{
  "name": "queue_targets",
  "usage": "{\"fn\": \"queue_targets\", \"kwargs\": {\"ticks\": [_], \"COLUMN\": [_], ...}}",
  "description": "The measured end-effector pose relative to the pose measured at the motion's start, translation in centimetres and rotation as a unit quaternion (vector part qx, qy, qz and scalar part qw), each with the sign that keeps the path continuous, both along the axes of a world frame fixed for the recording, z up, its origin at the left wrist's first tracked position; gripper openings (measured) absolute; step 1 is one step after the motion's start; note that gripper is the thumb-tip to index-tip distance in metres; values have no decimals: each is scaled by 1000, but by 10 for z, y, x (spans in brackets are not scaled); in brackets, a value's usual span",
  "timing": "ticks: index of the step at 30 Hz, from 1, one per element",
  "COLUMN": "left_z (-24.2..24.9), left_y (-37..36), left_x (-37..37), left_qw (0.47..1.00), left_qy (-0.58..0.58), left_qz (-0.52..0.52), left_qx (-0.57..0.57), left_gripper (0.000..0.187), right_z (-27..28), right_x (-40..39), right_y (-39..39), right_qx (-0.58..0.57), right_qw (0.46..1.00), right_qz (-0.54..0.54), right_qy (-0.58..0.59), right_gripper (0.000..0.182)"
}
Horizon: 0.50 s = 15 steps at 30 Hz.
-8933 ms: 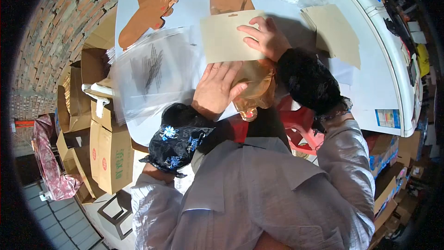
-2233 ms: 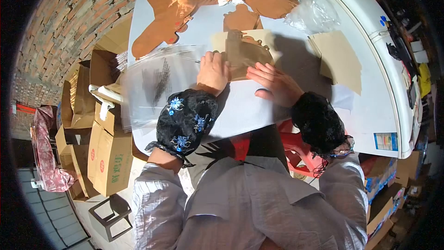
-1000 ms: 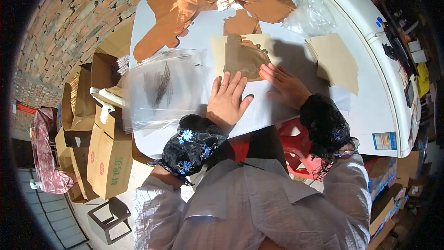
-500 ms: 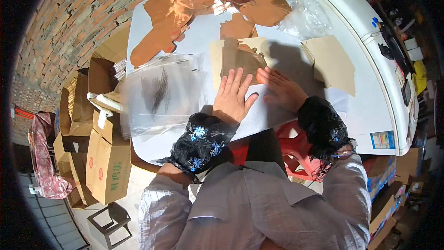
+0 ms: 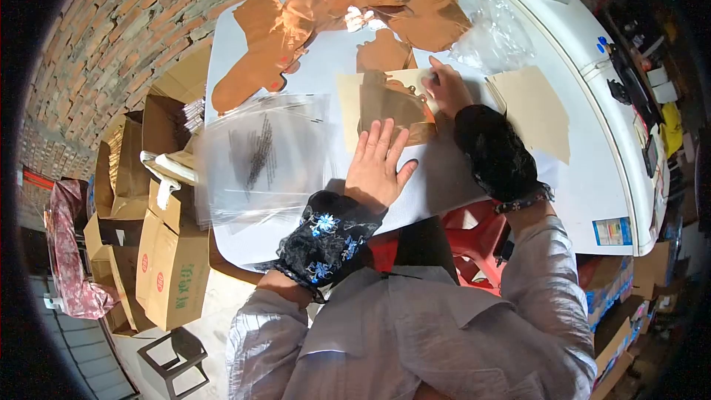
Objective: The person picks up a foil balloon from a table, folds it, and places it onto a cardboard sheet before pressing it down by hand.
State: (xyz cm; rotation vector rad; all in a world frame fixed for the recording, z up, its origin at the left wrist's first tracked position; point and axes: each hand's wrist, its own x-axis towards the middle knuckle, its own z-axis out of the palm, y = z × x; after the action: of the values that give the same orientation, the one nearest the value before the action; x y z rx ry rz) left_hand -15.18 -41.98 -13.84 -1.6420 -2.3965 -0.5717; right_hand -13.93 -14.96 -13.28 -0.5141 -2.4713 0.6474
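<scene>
My left hand (image 5: 376, 167) lies flat with fingers spread, its fingertips on the lower edge of a brown, shiny sheet-like piece (image 5: 386, 107). That piece has a scalloped upper right edge and an orange strip along its right side. It rests on a cream-coloured card (image 5: 349, 104). My right hand (image 5: 450, 90) is at the card's upper right, partly curled, with thumb and forefinger apart and nothing visible between them. Its other fingers are mostly hidden. Left of the card is a stack of clear plastic sleeves (image 5: 259, 155).
More brown pieces (image 5: 252, 67) cover the far side of the white table (image 5: 544, 204). A crumpled clear plastic bag (image 5: 492, 33) and several cream cards (image 5: 533, 107) lie to the right. Cardboard boxes (image 5: 174, 267) stand on the left, and a red stool (image 5: 474, 244) is under the table edge.
My right hand has moved up and away from the piece's lower right to the card's upper right corner, its fingers now curled. My left hand has shifted slightly towards me, still flat.
</scene>
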Motion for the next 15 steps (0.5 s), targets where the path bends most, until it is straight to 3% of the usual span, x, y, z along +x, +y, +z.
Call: {"fn": "queue_targets", "kwargs": {"ticks": [1,2,4,7,10,13,15], "left_z": [0,-1,-1,0,-1,0,1], "left_y": [1,1,0,0,0,1,0], "left_x": [0,0,1,1,2,1,2], "left_qw": [1000,1000,1000,1000,1000,1000,1000], "left_qy": [-1,-2,-4,-5,-8,-5,-1], "left_qz": [1,1,3,3,4,3,2], "left_qx": [2,3,5,9,14,16,16], "left_gripper": [63,63,64,64,63,63,63], "right_z": [2,4,5,11,18,36,26], "right_x": [-4,-6,-8,-4,-1,-3,-13], "right_y": [-3,-5,-7,9,5,-5,28], "right_qx": [-13,-136,-373,-433,-430,-484,-393], "right_qw": [1000,990,920,899,898,861,899], "right_qz": [-14,-18,-24,59,85,76,36], "right_qy": [9,45,114,-28,19,135,192], "right_gripper": [55,53,48,40,36,27,23]}}
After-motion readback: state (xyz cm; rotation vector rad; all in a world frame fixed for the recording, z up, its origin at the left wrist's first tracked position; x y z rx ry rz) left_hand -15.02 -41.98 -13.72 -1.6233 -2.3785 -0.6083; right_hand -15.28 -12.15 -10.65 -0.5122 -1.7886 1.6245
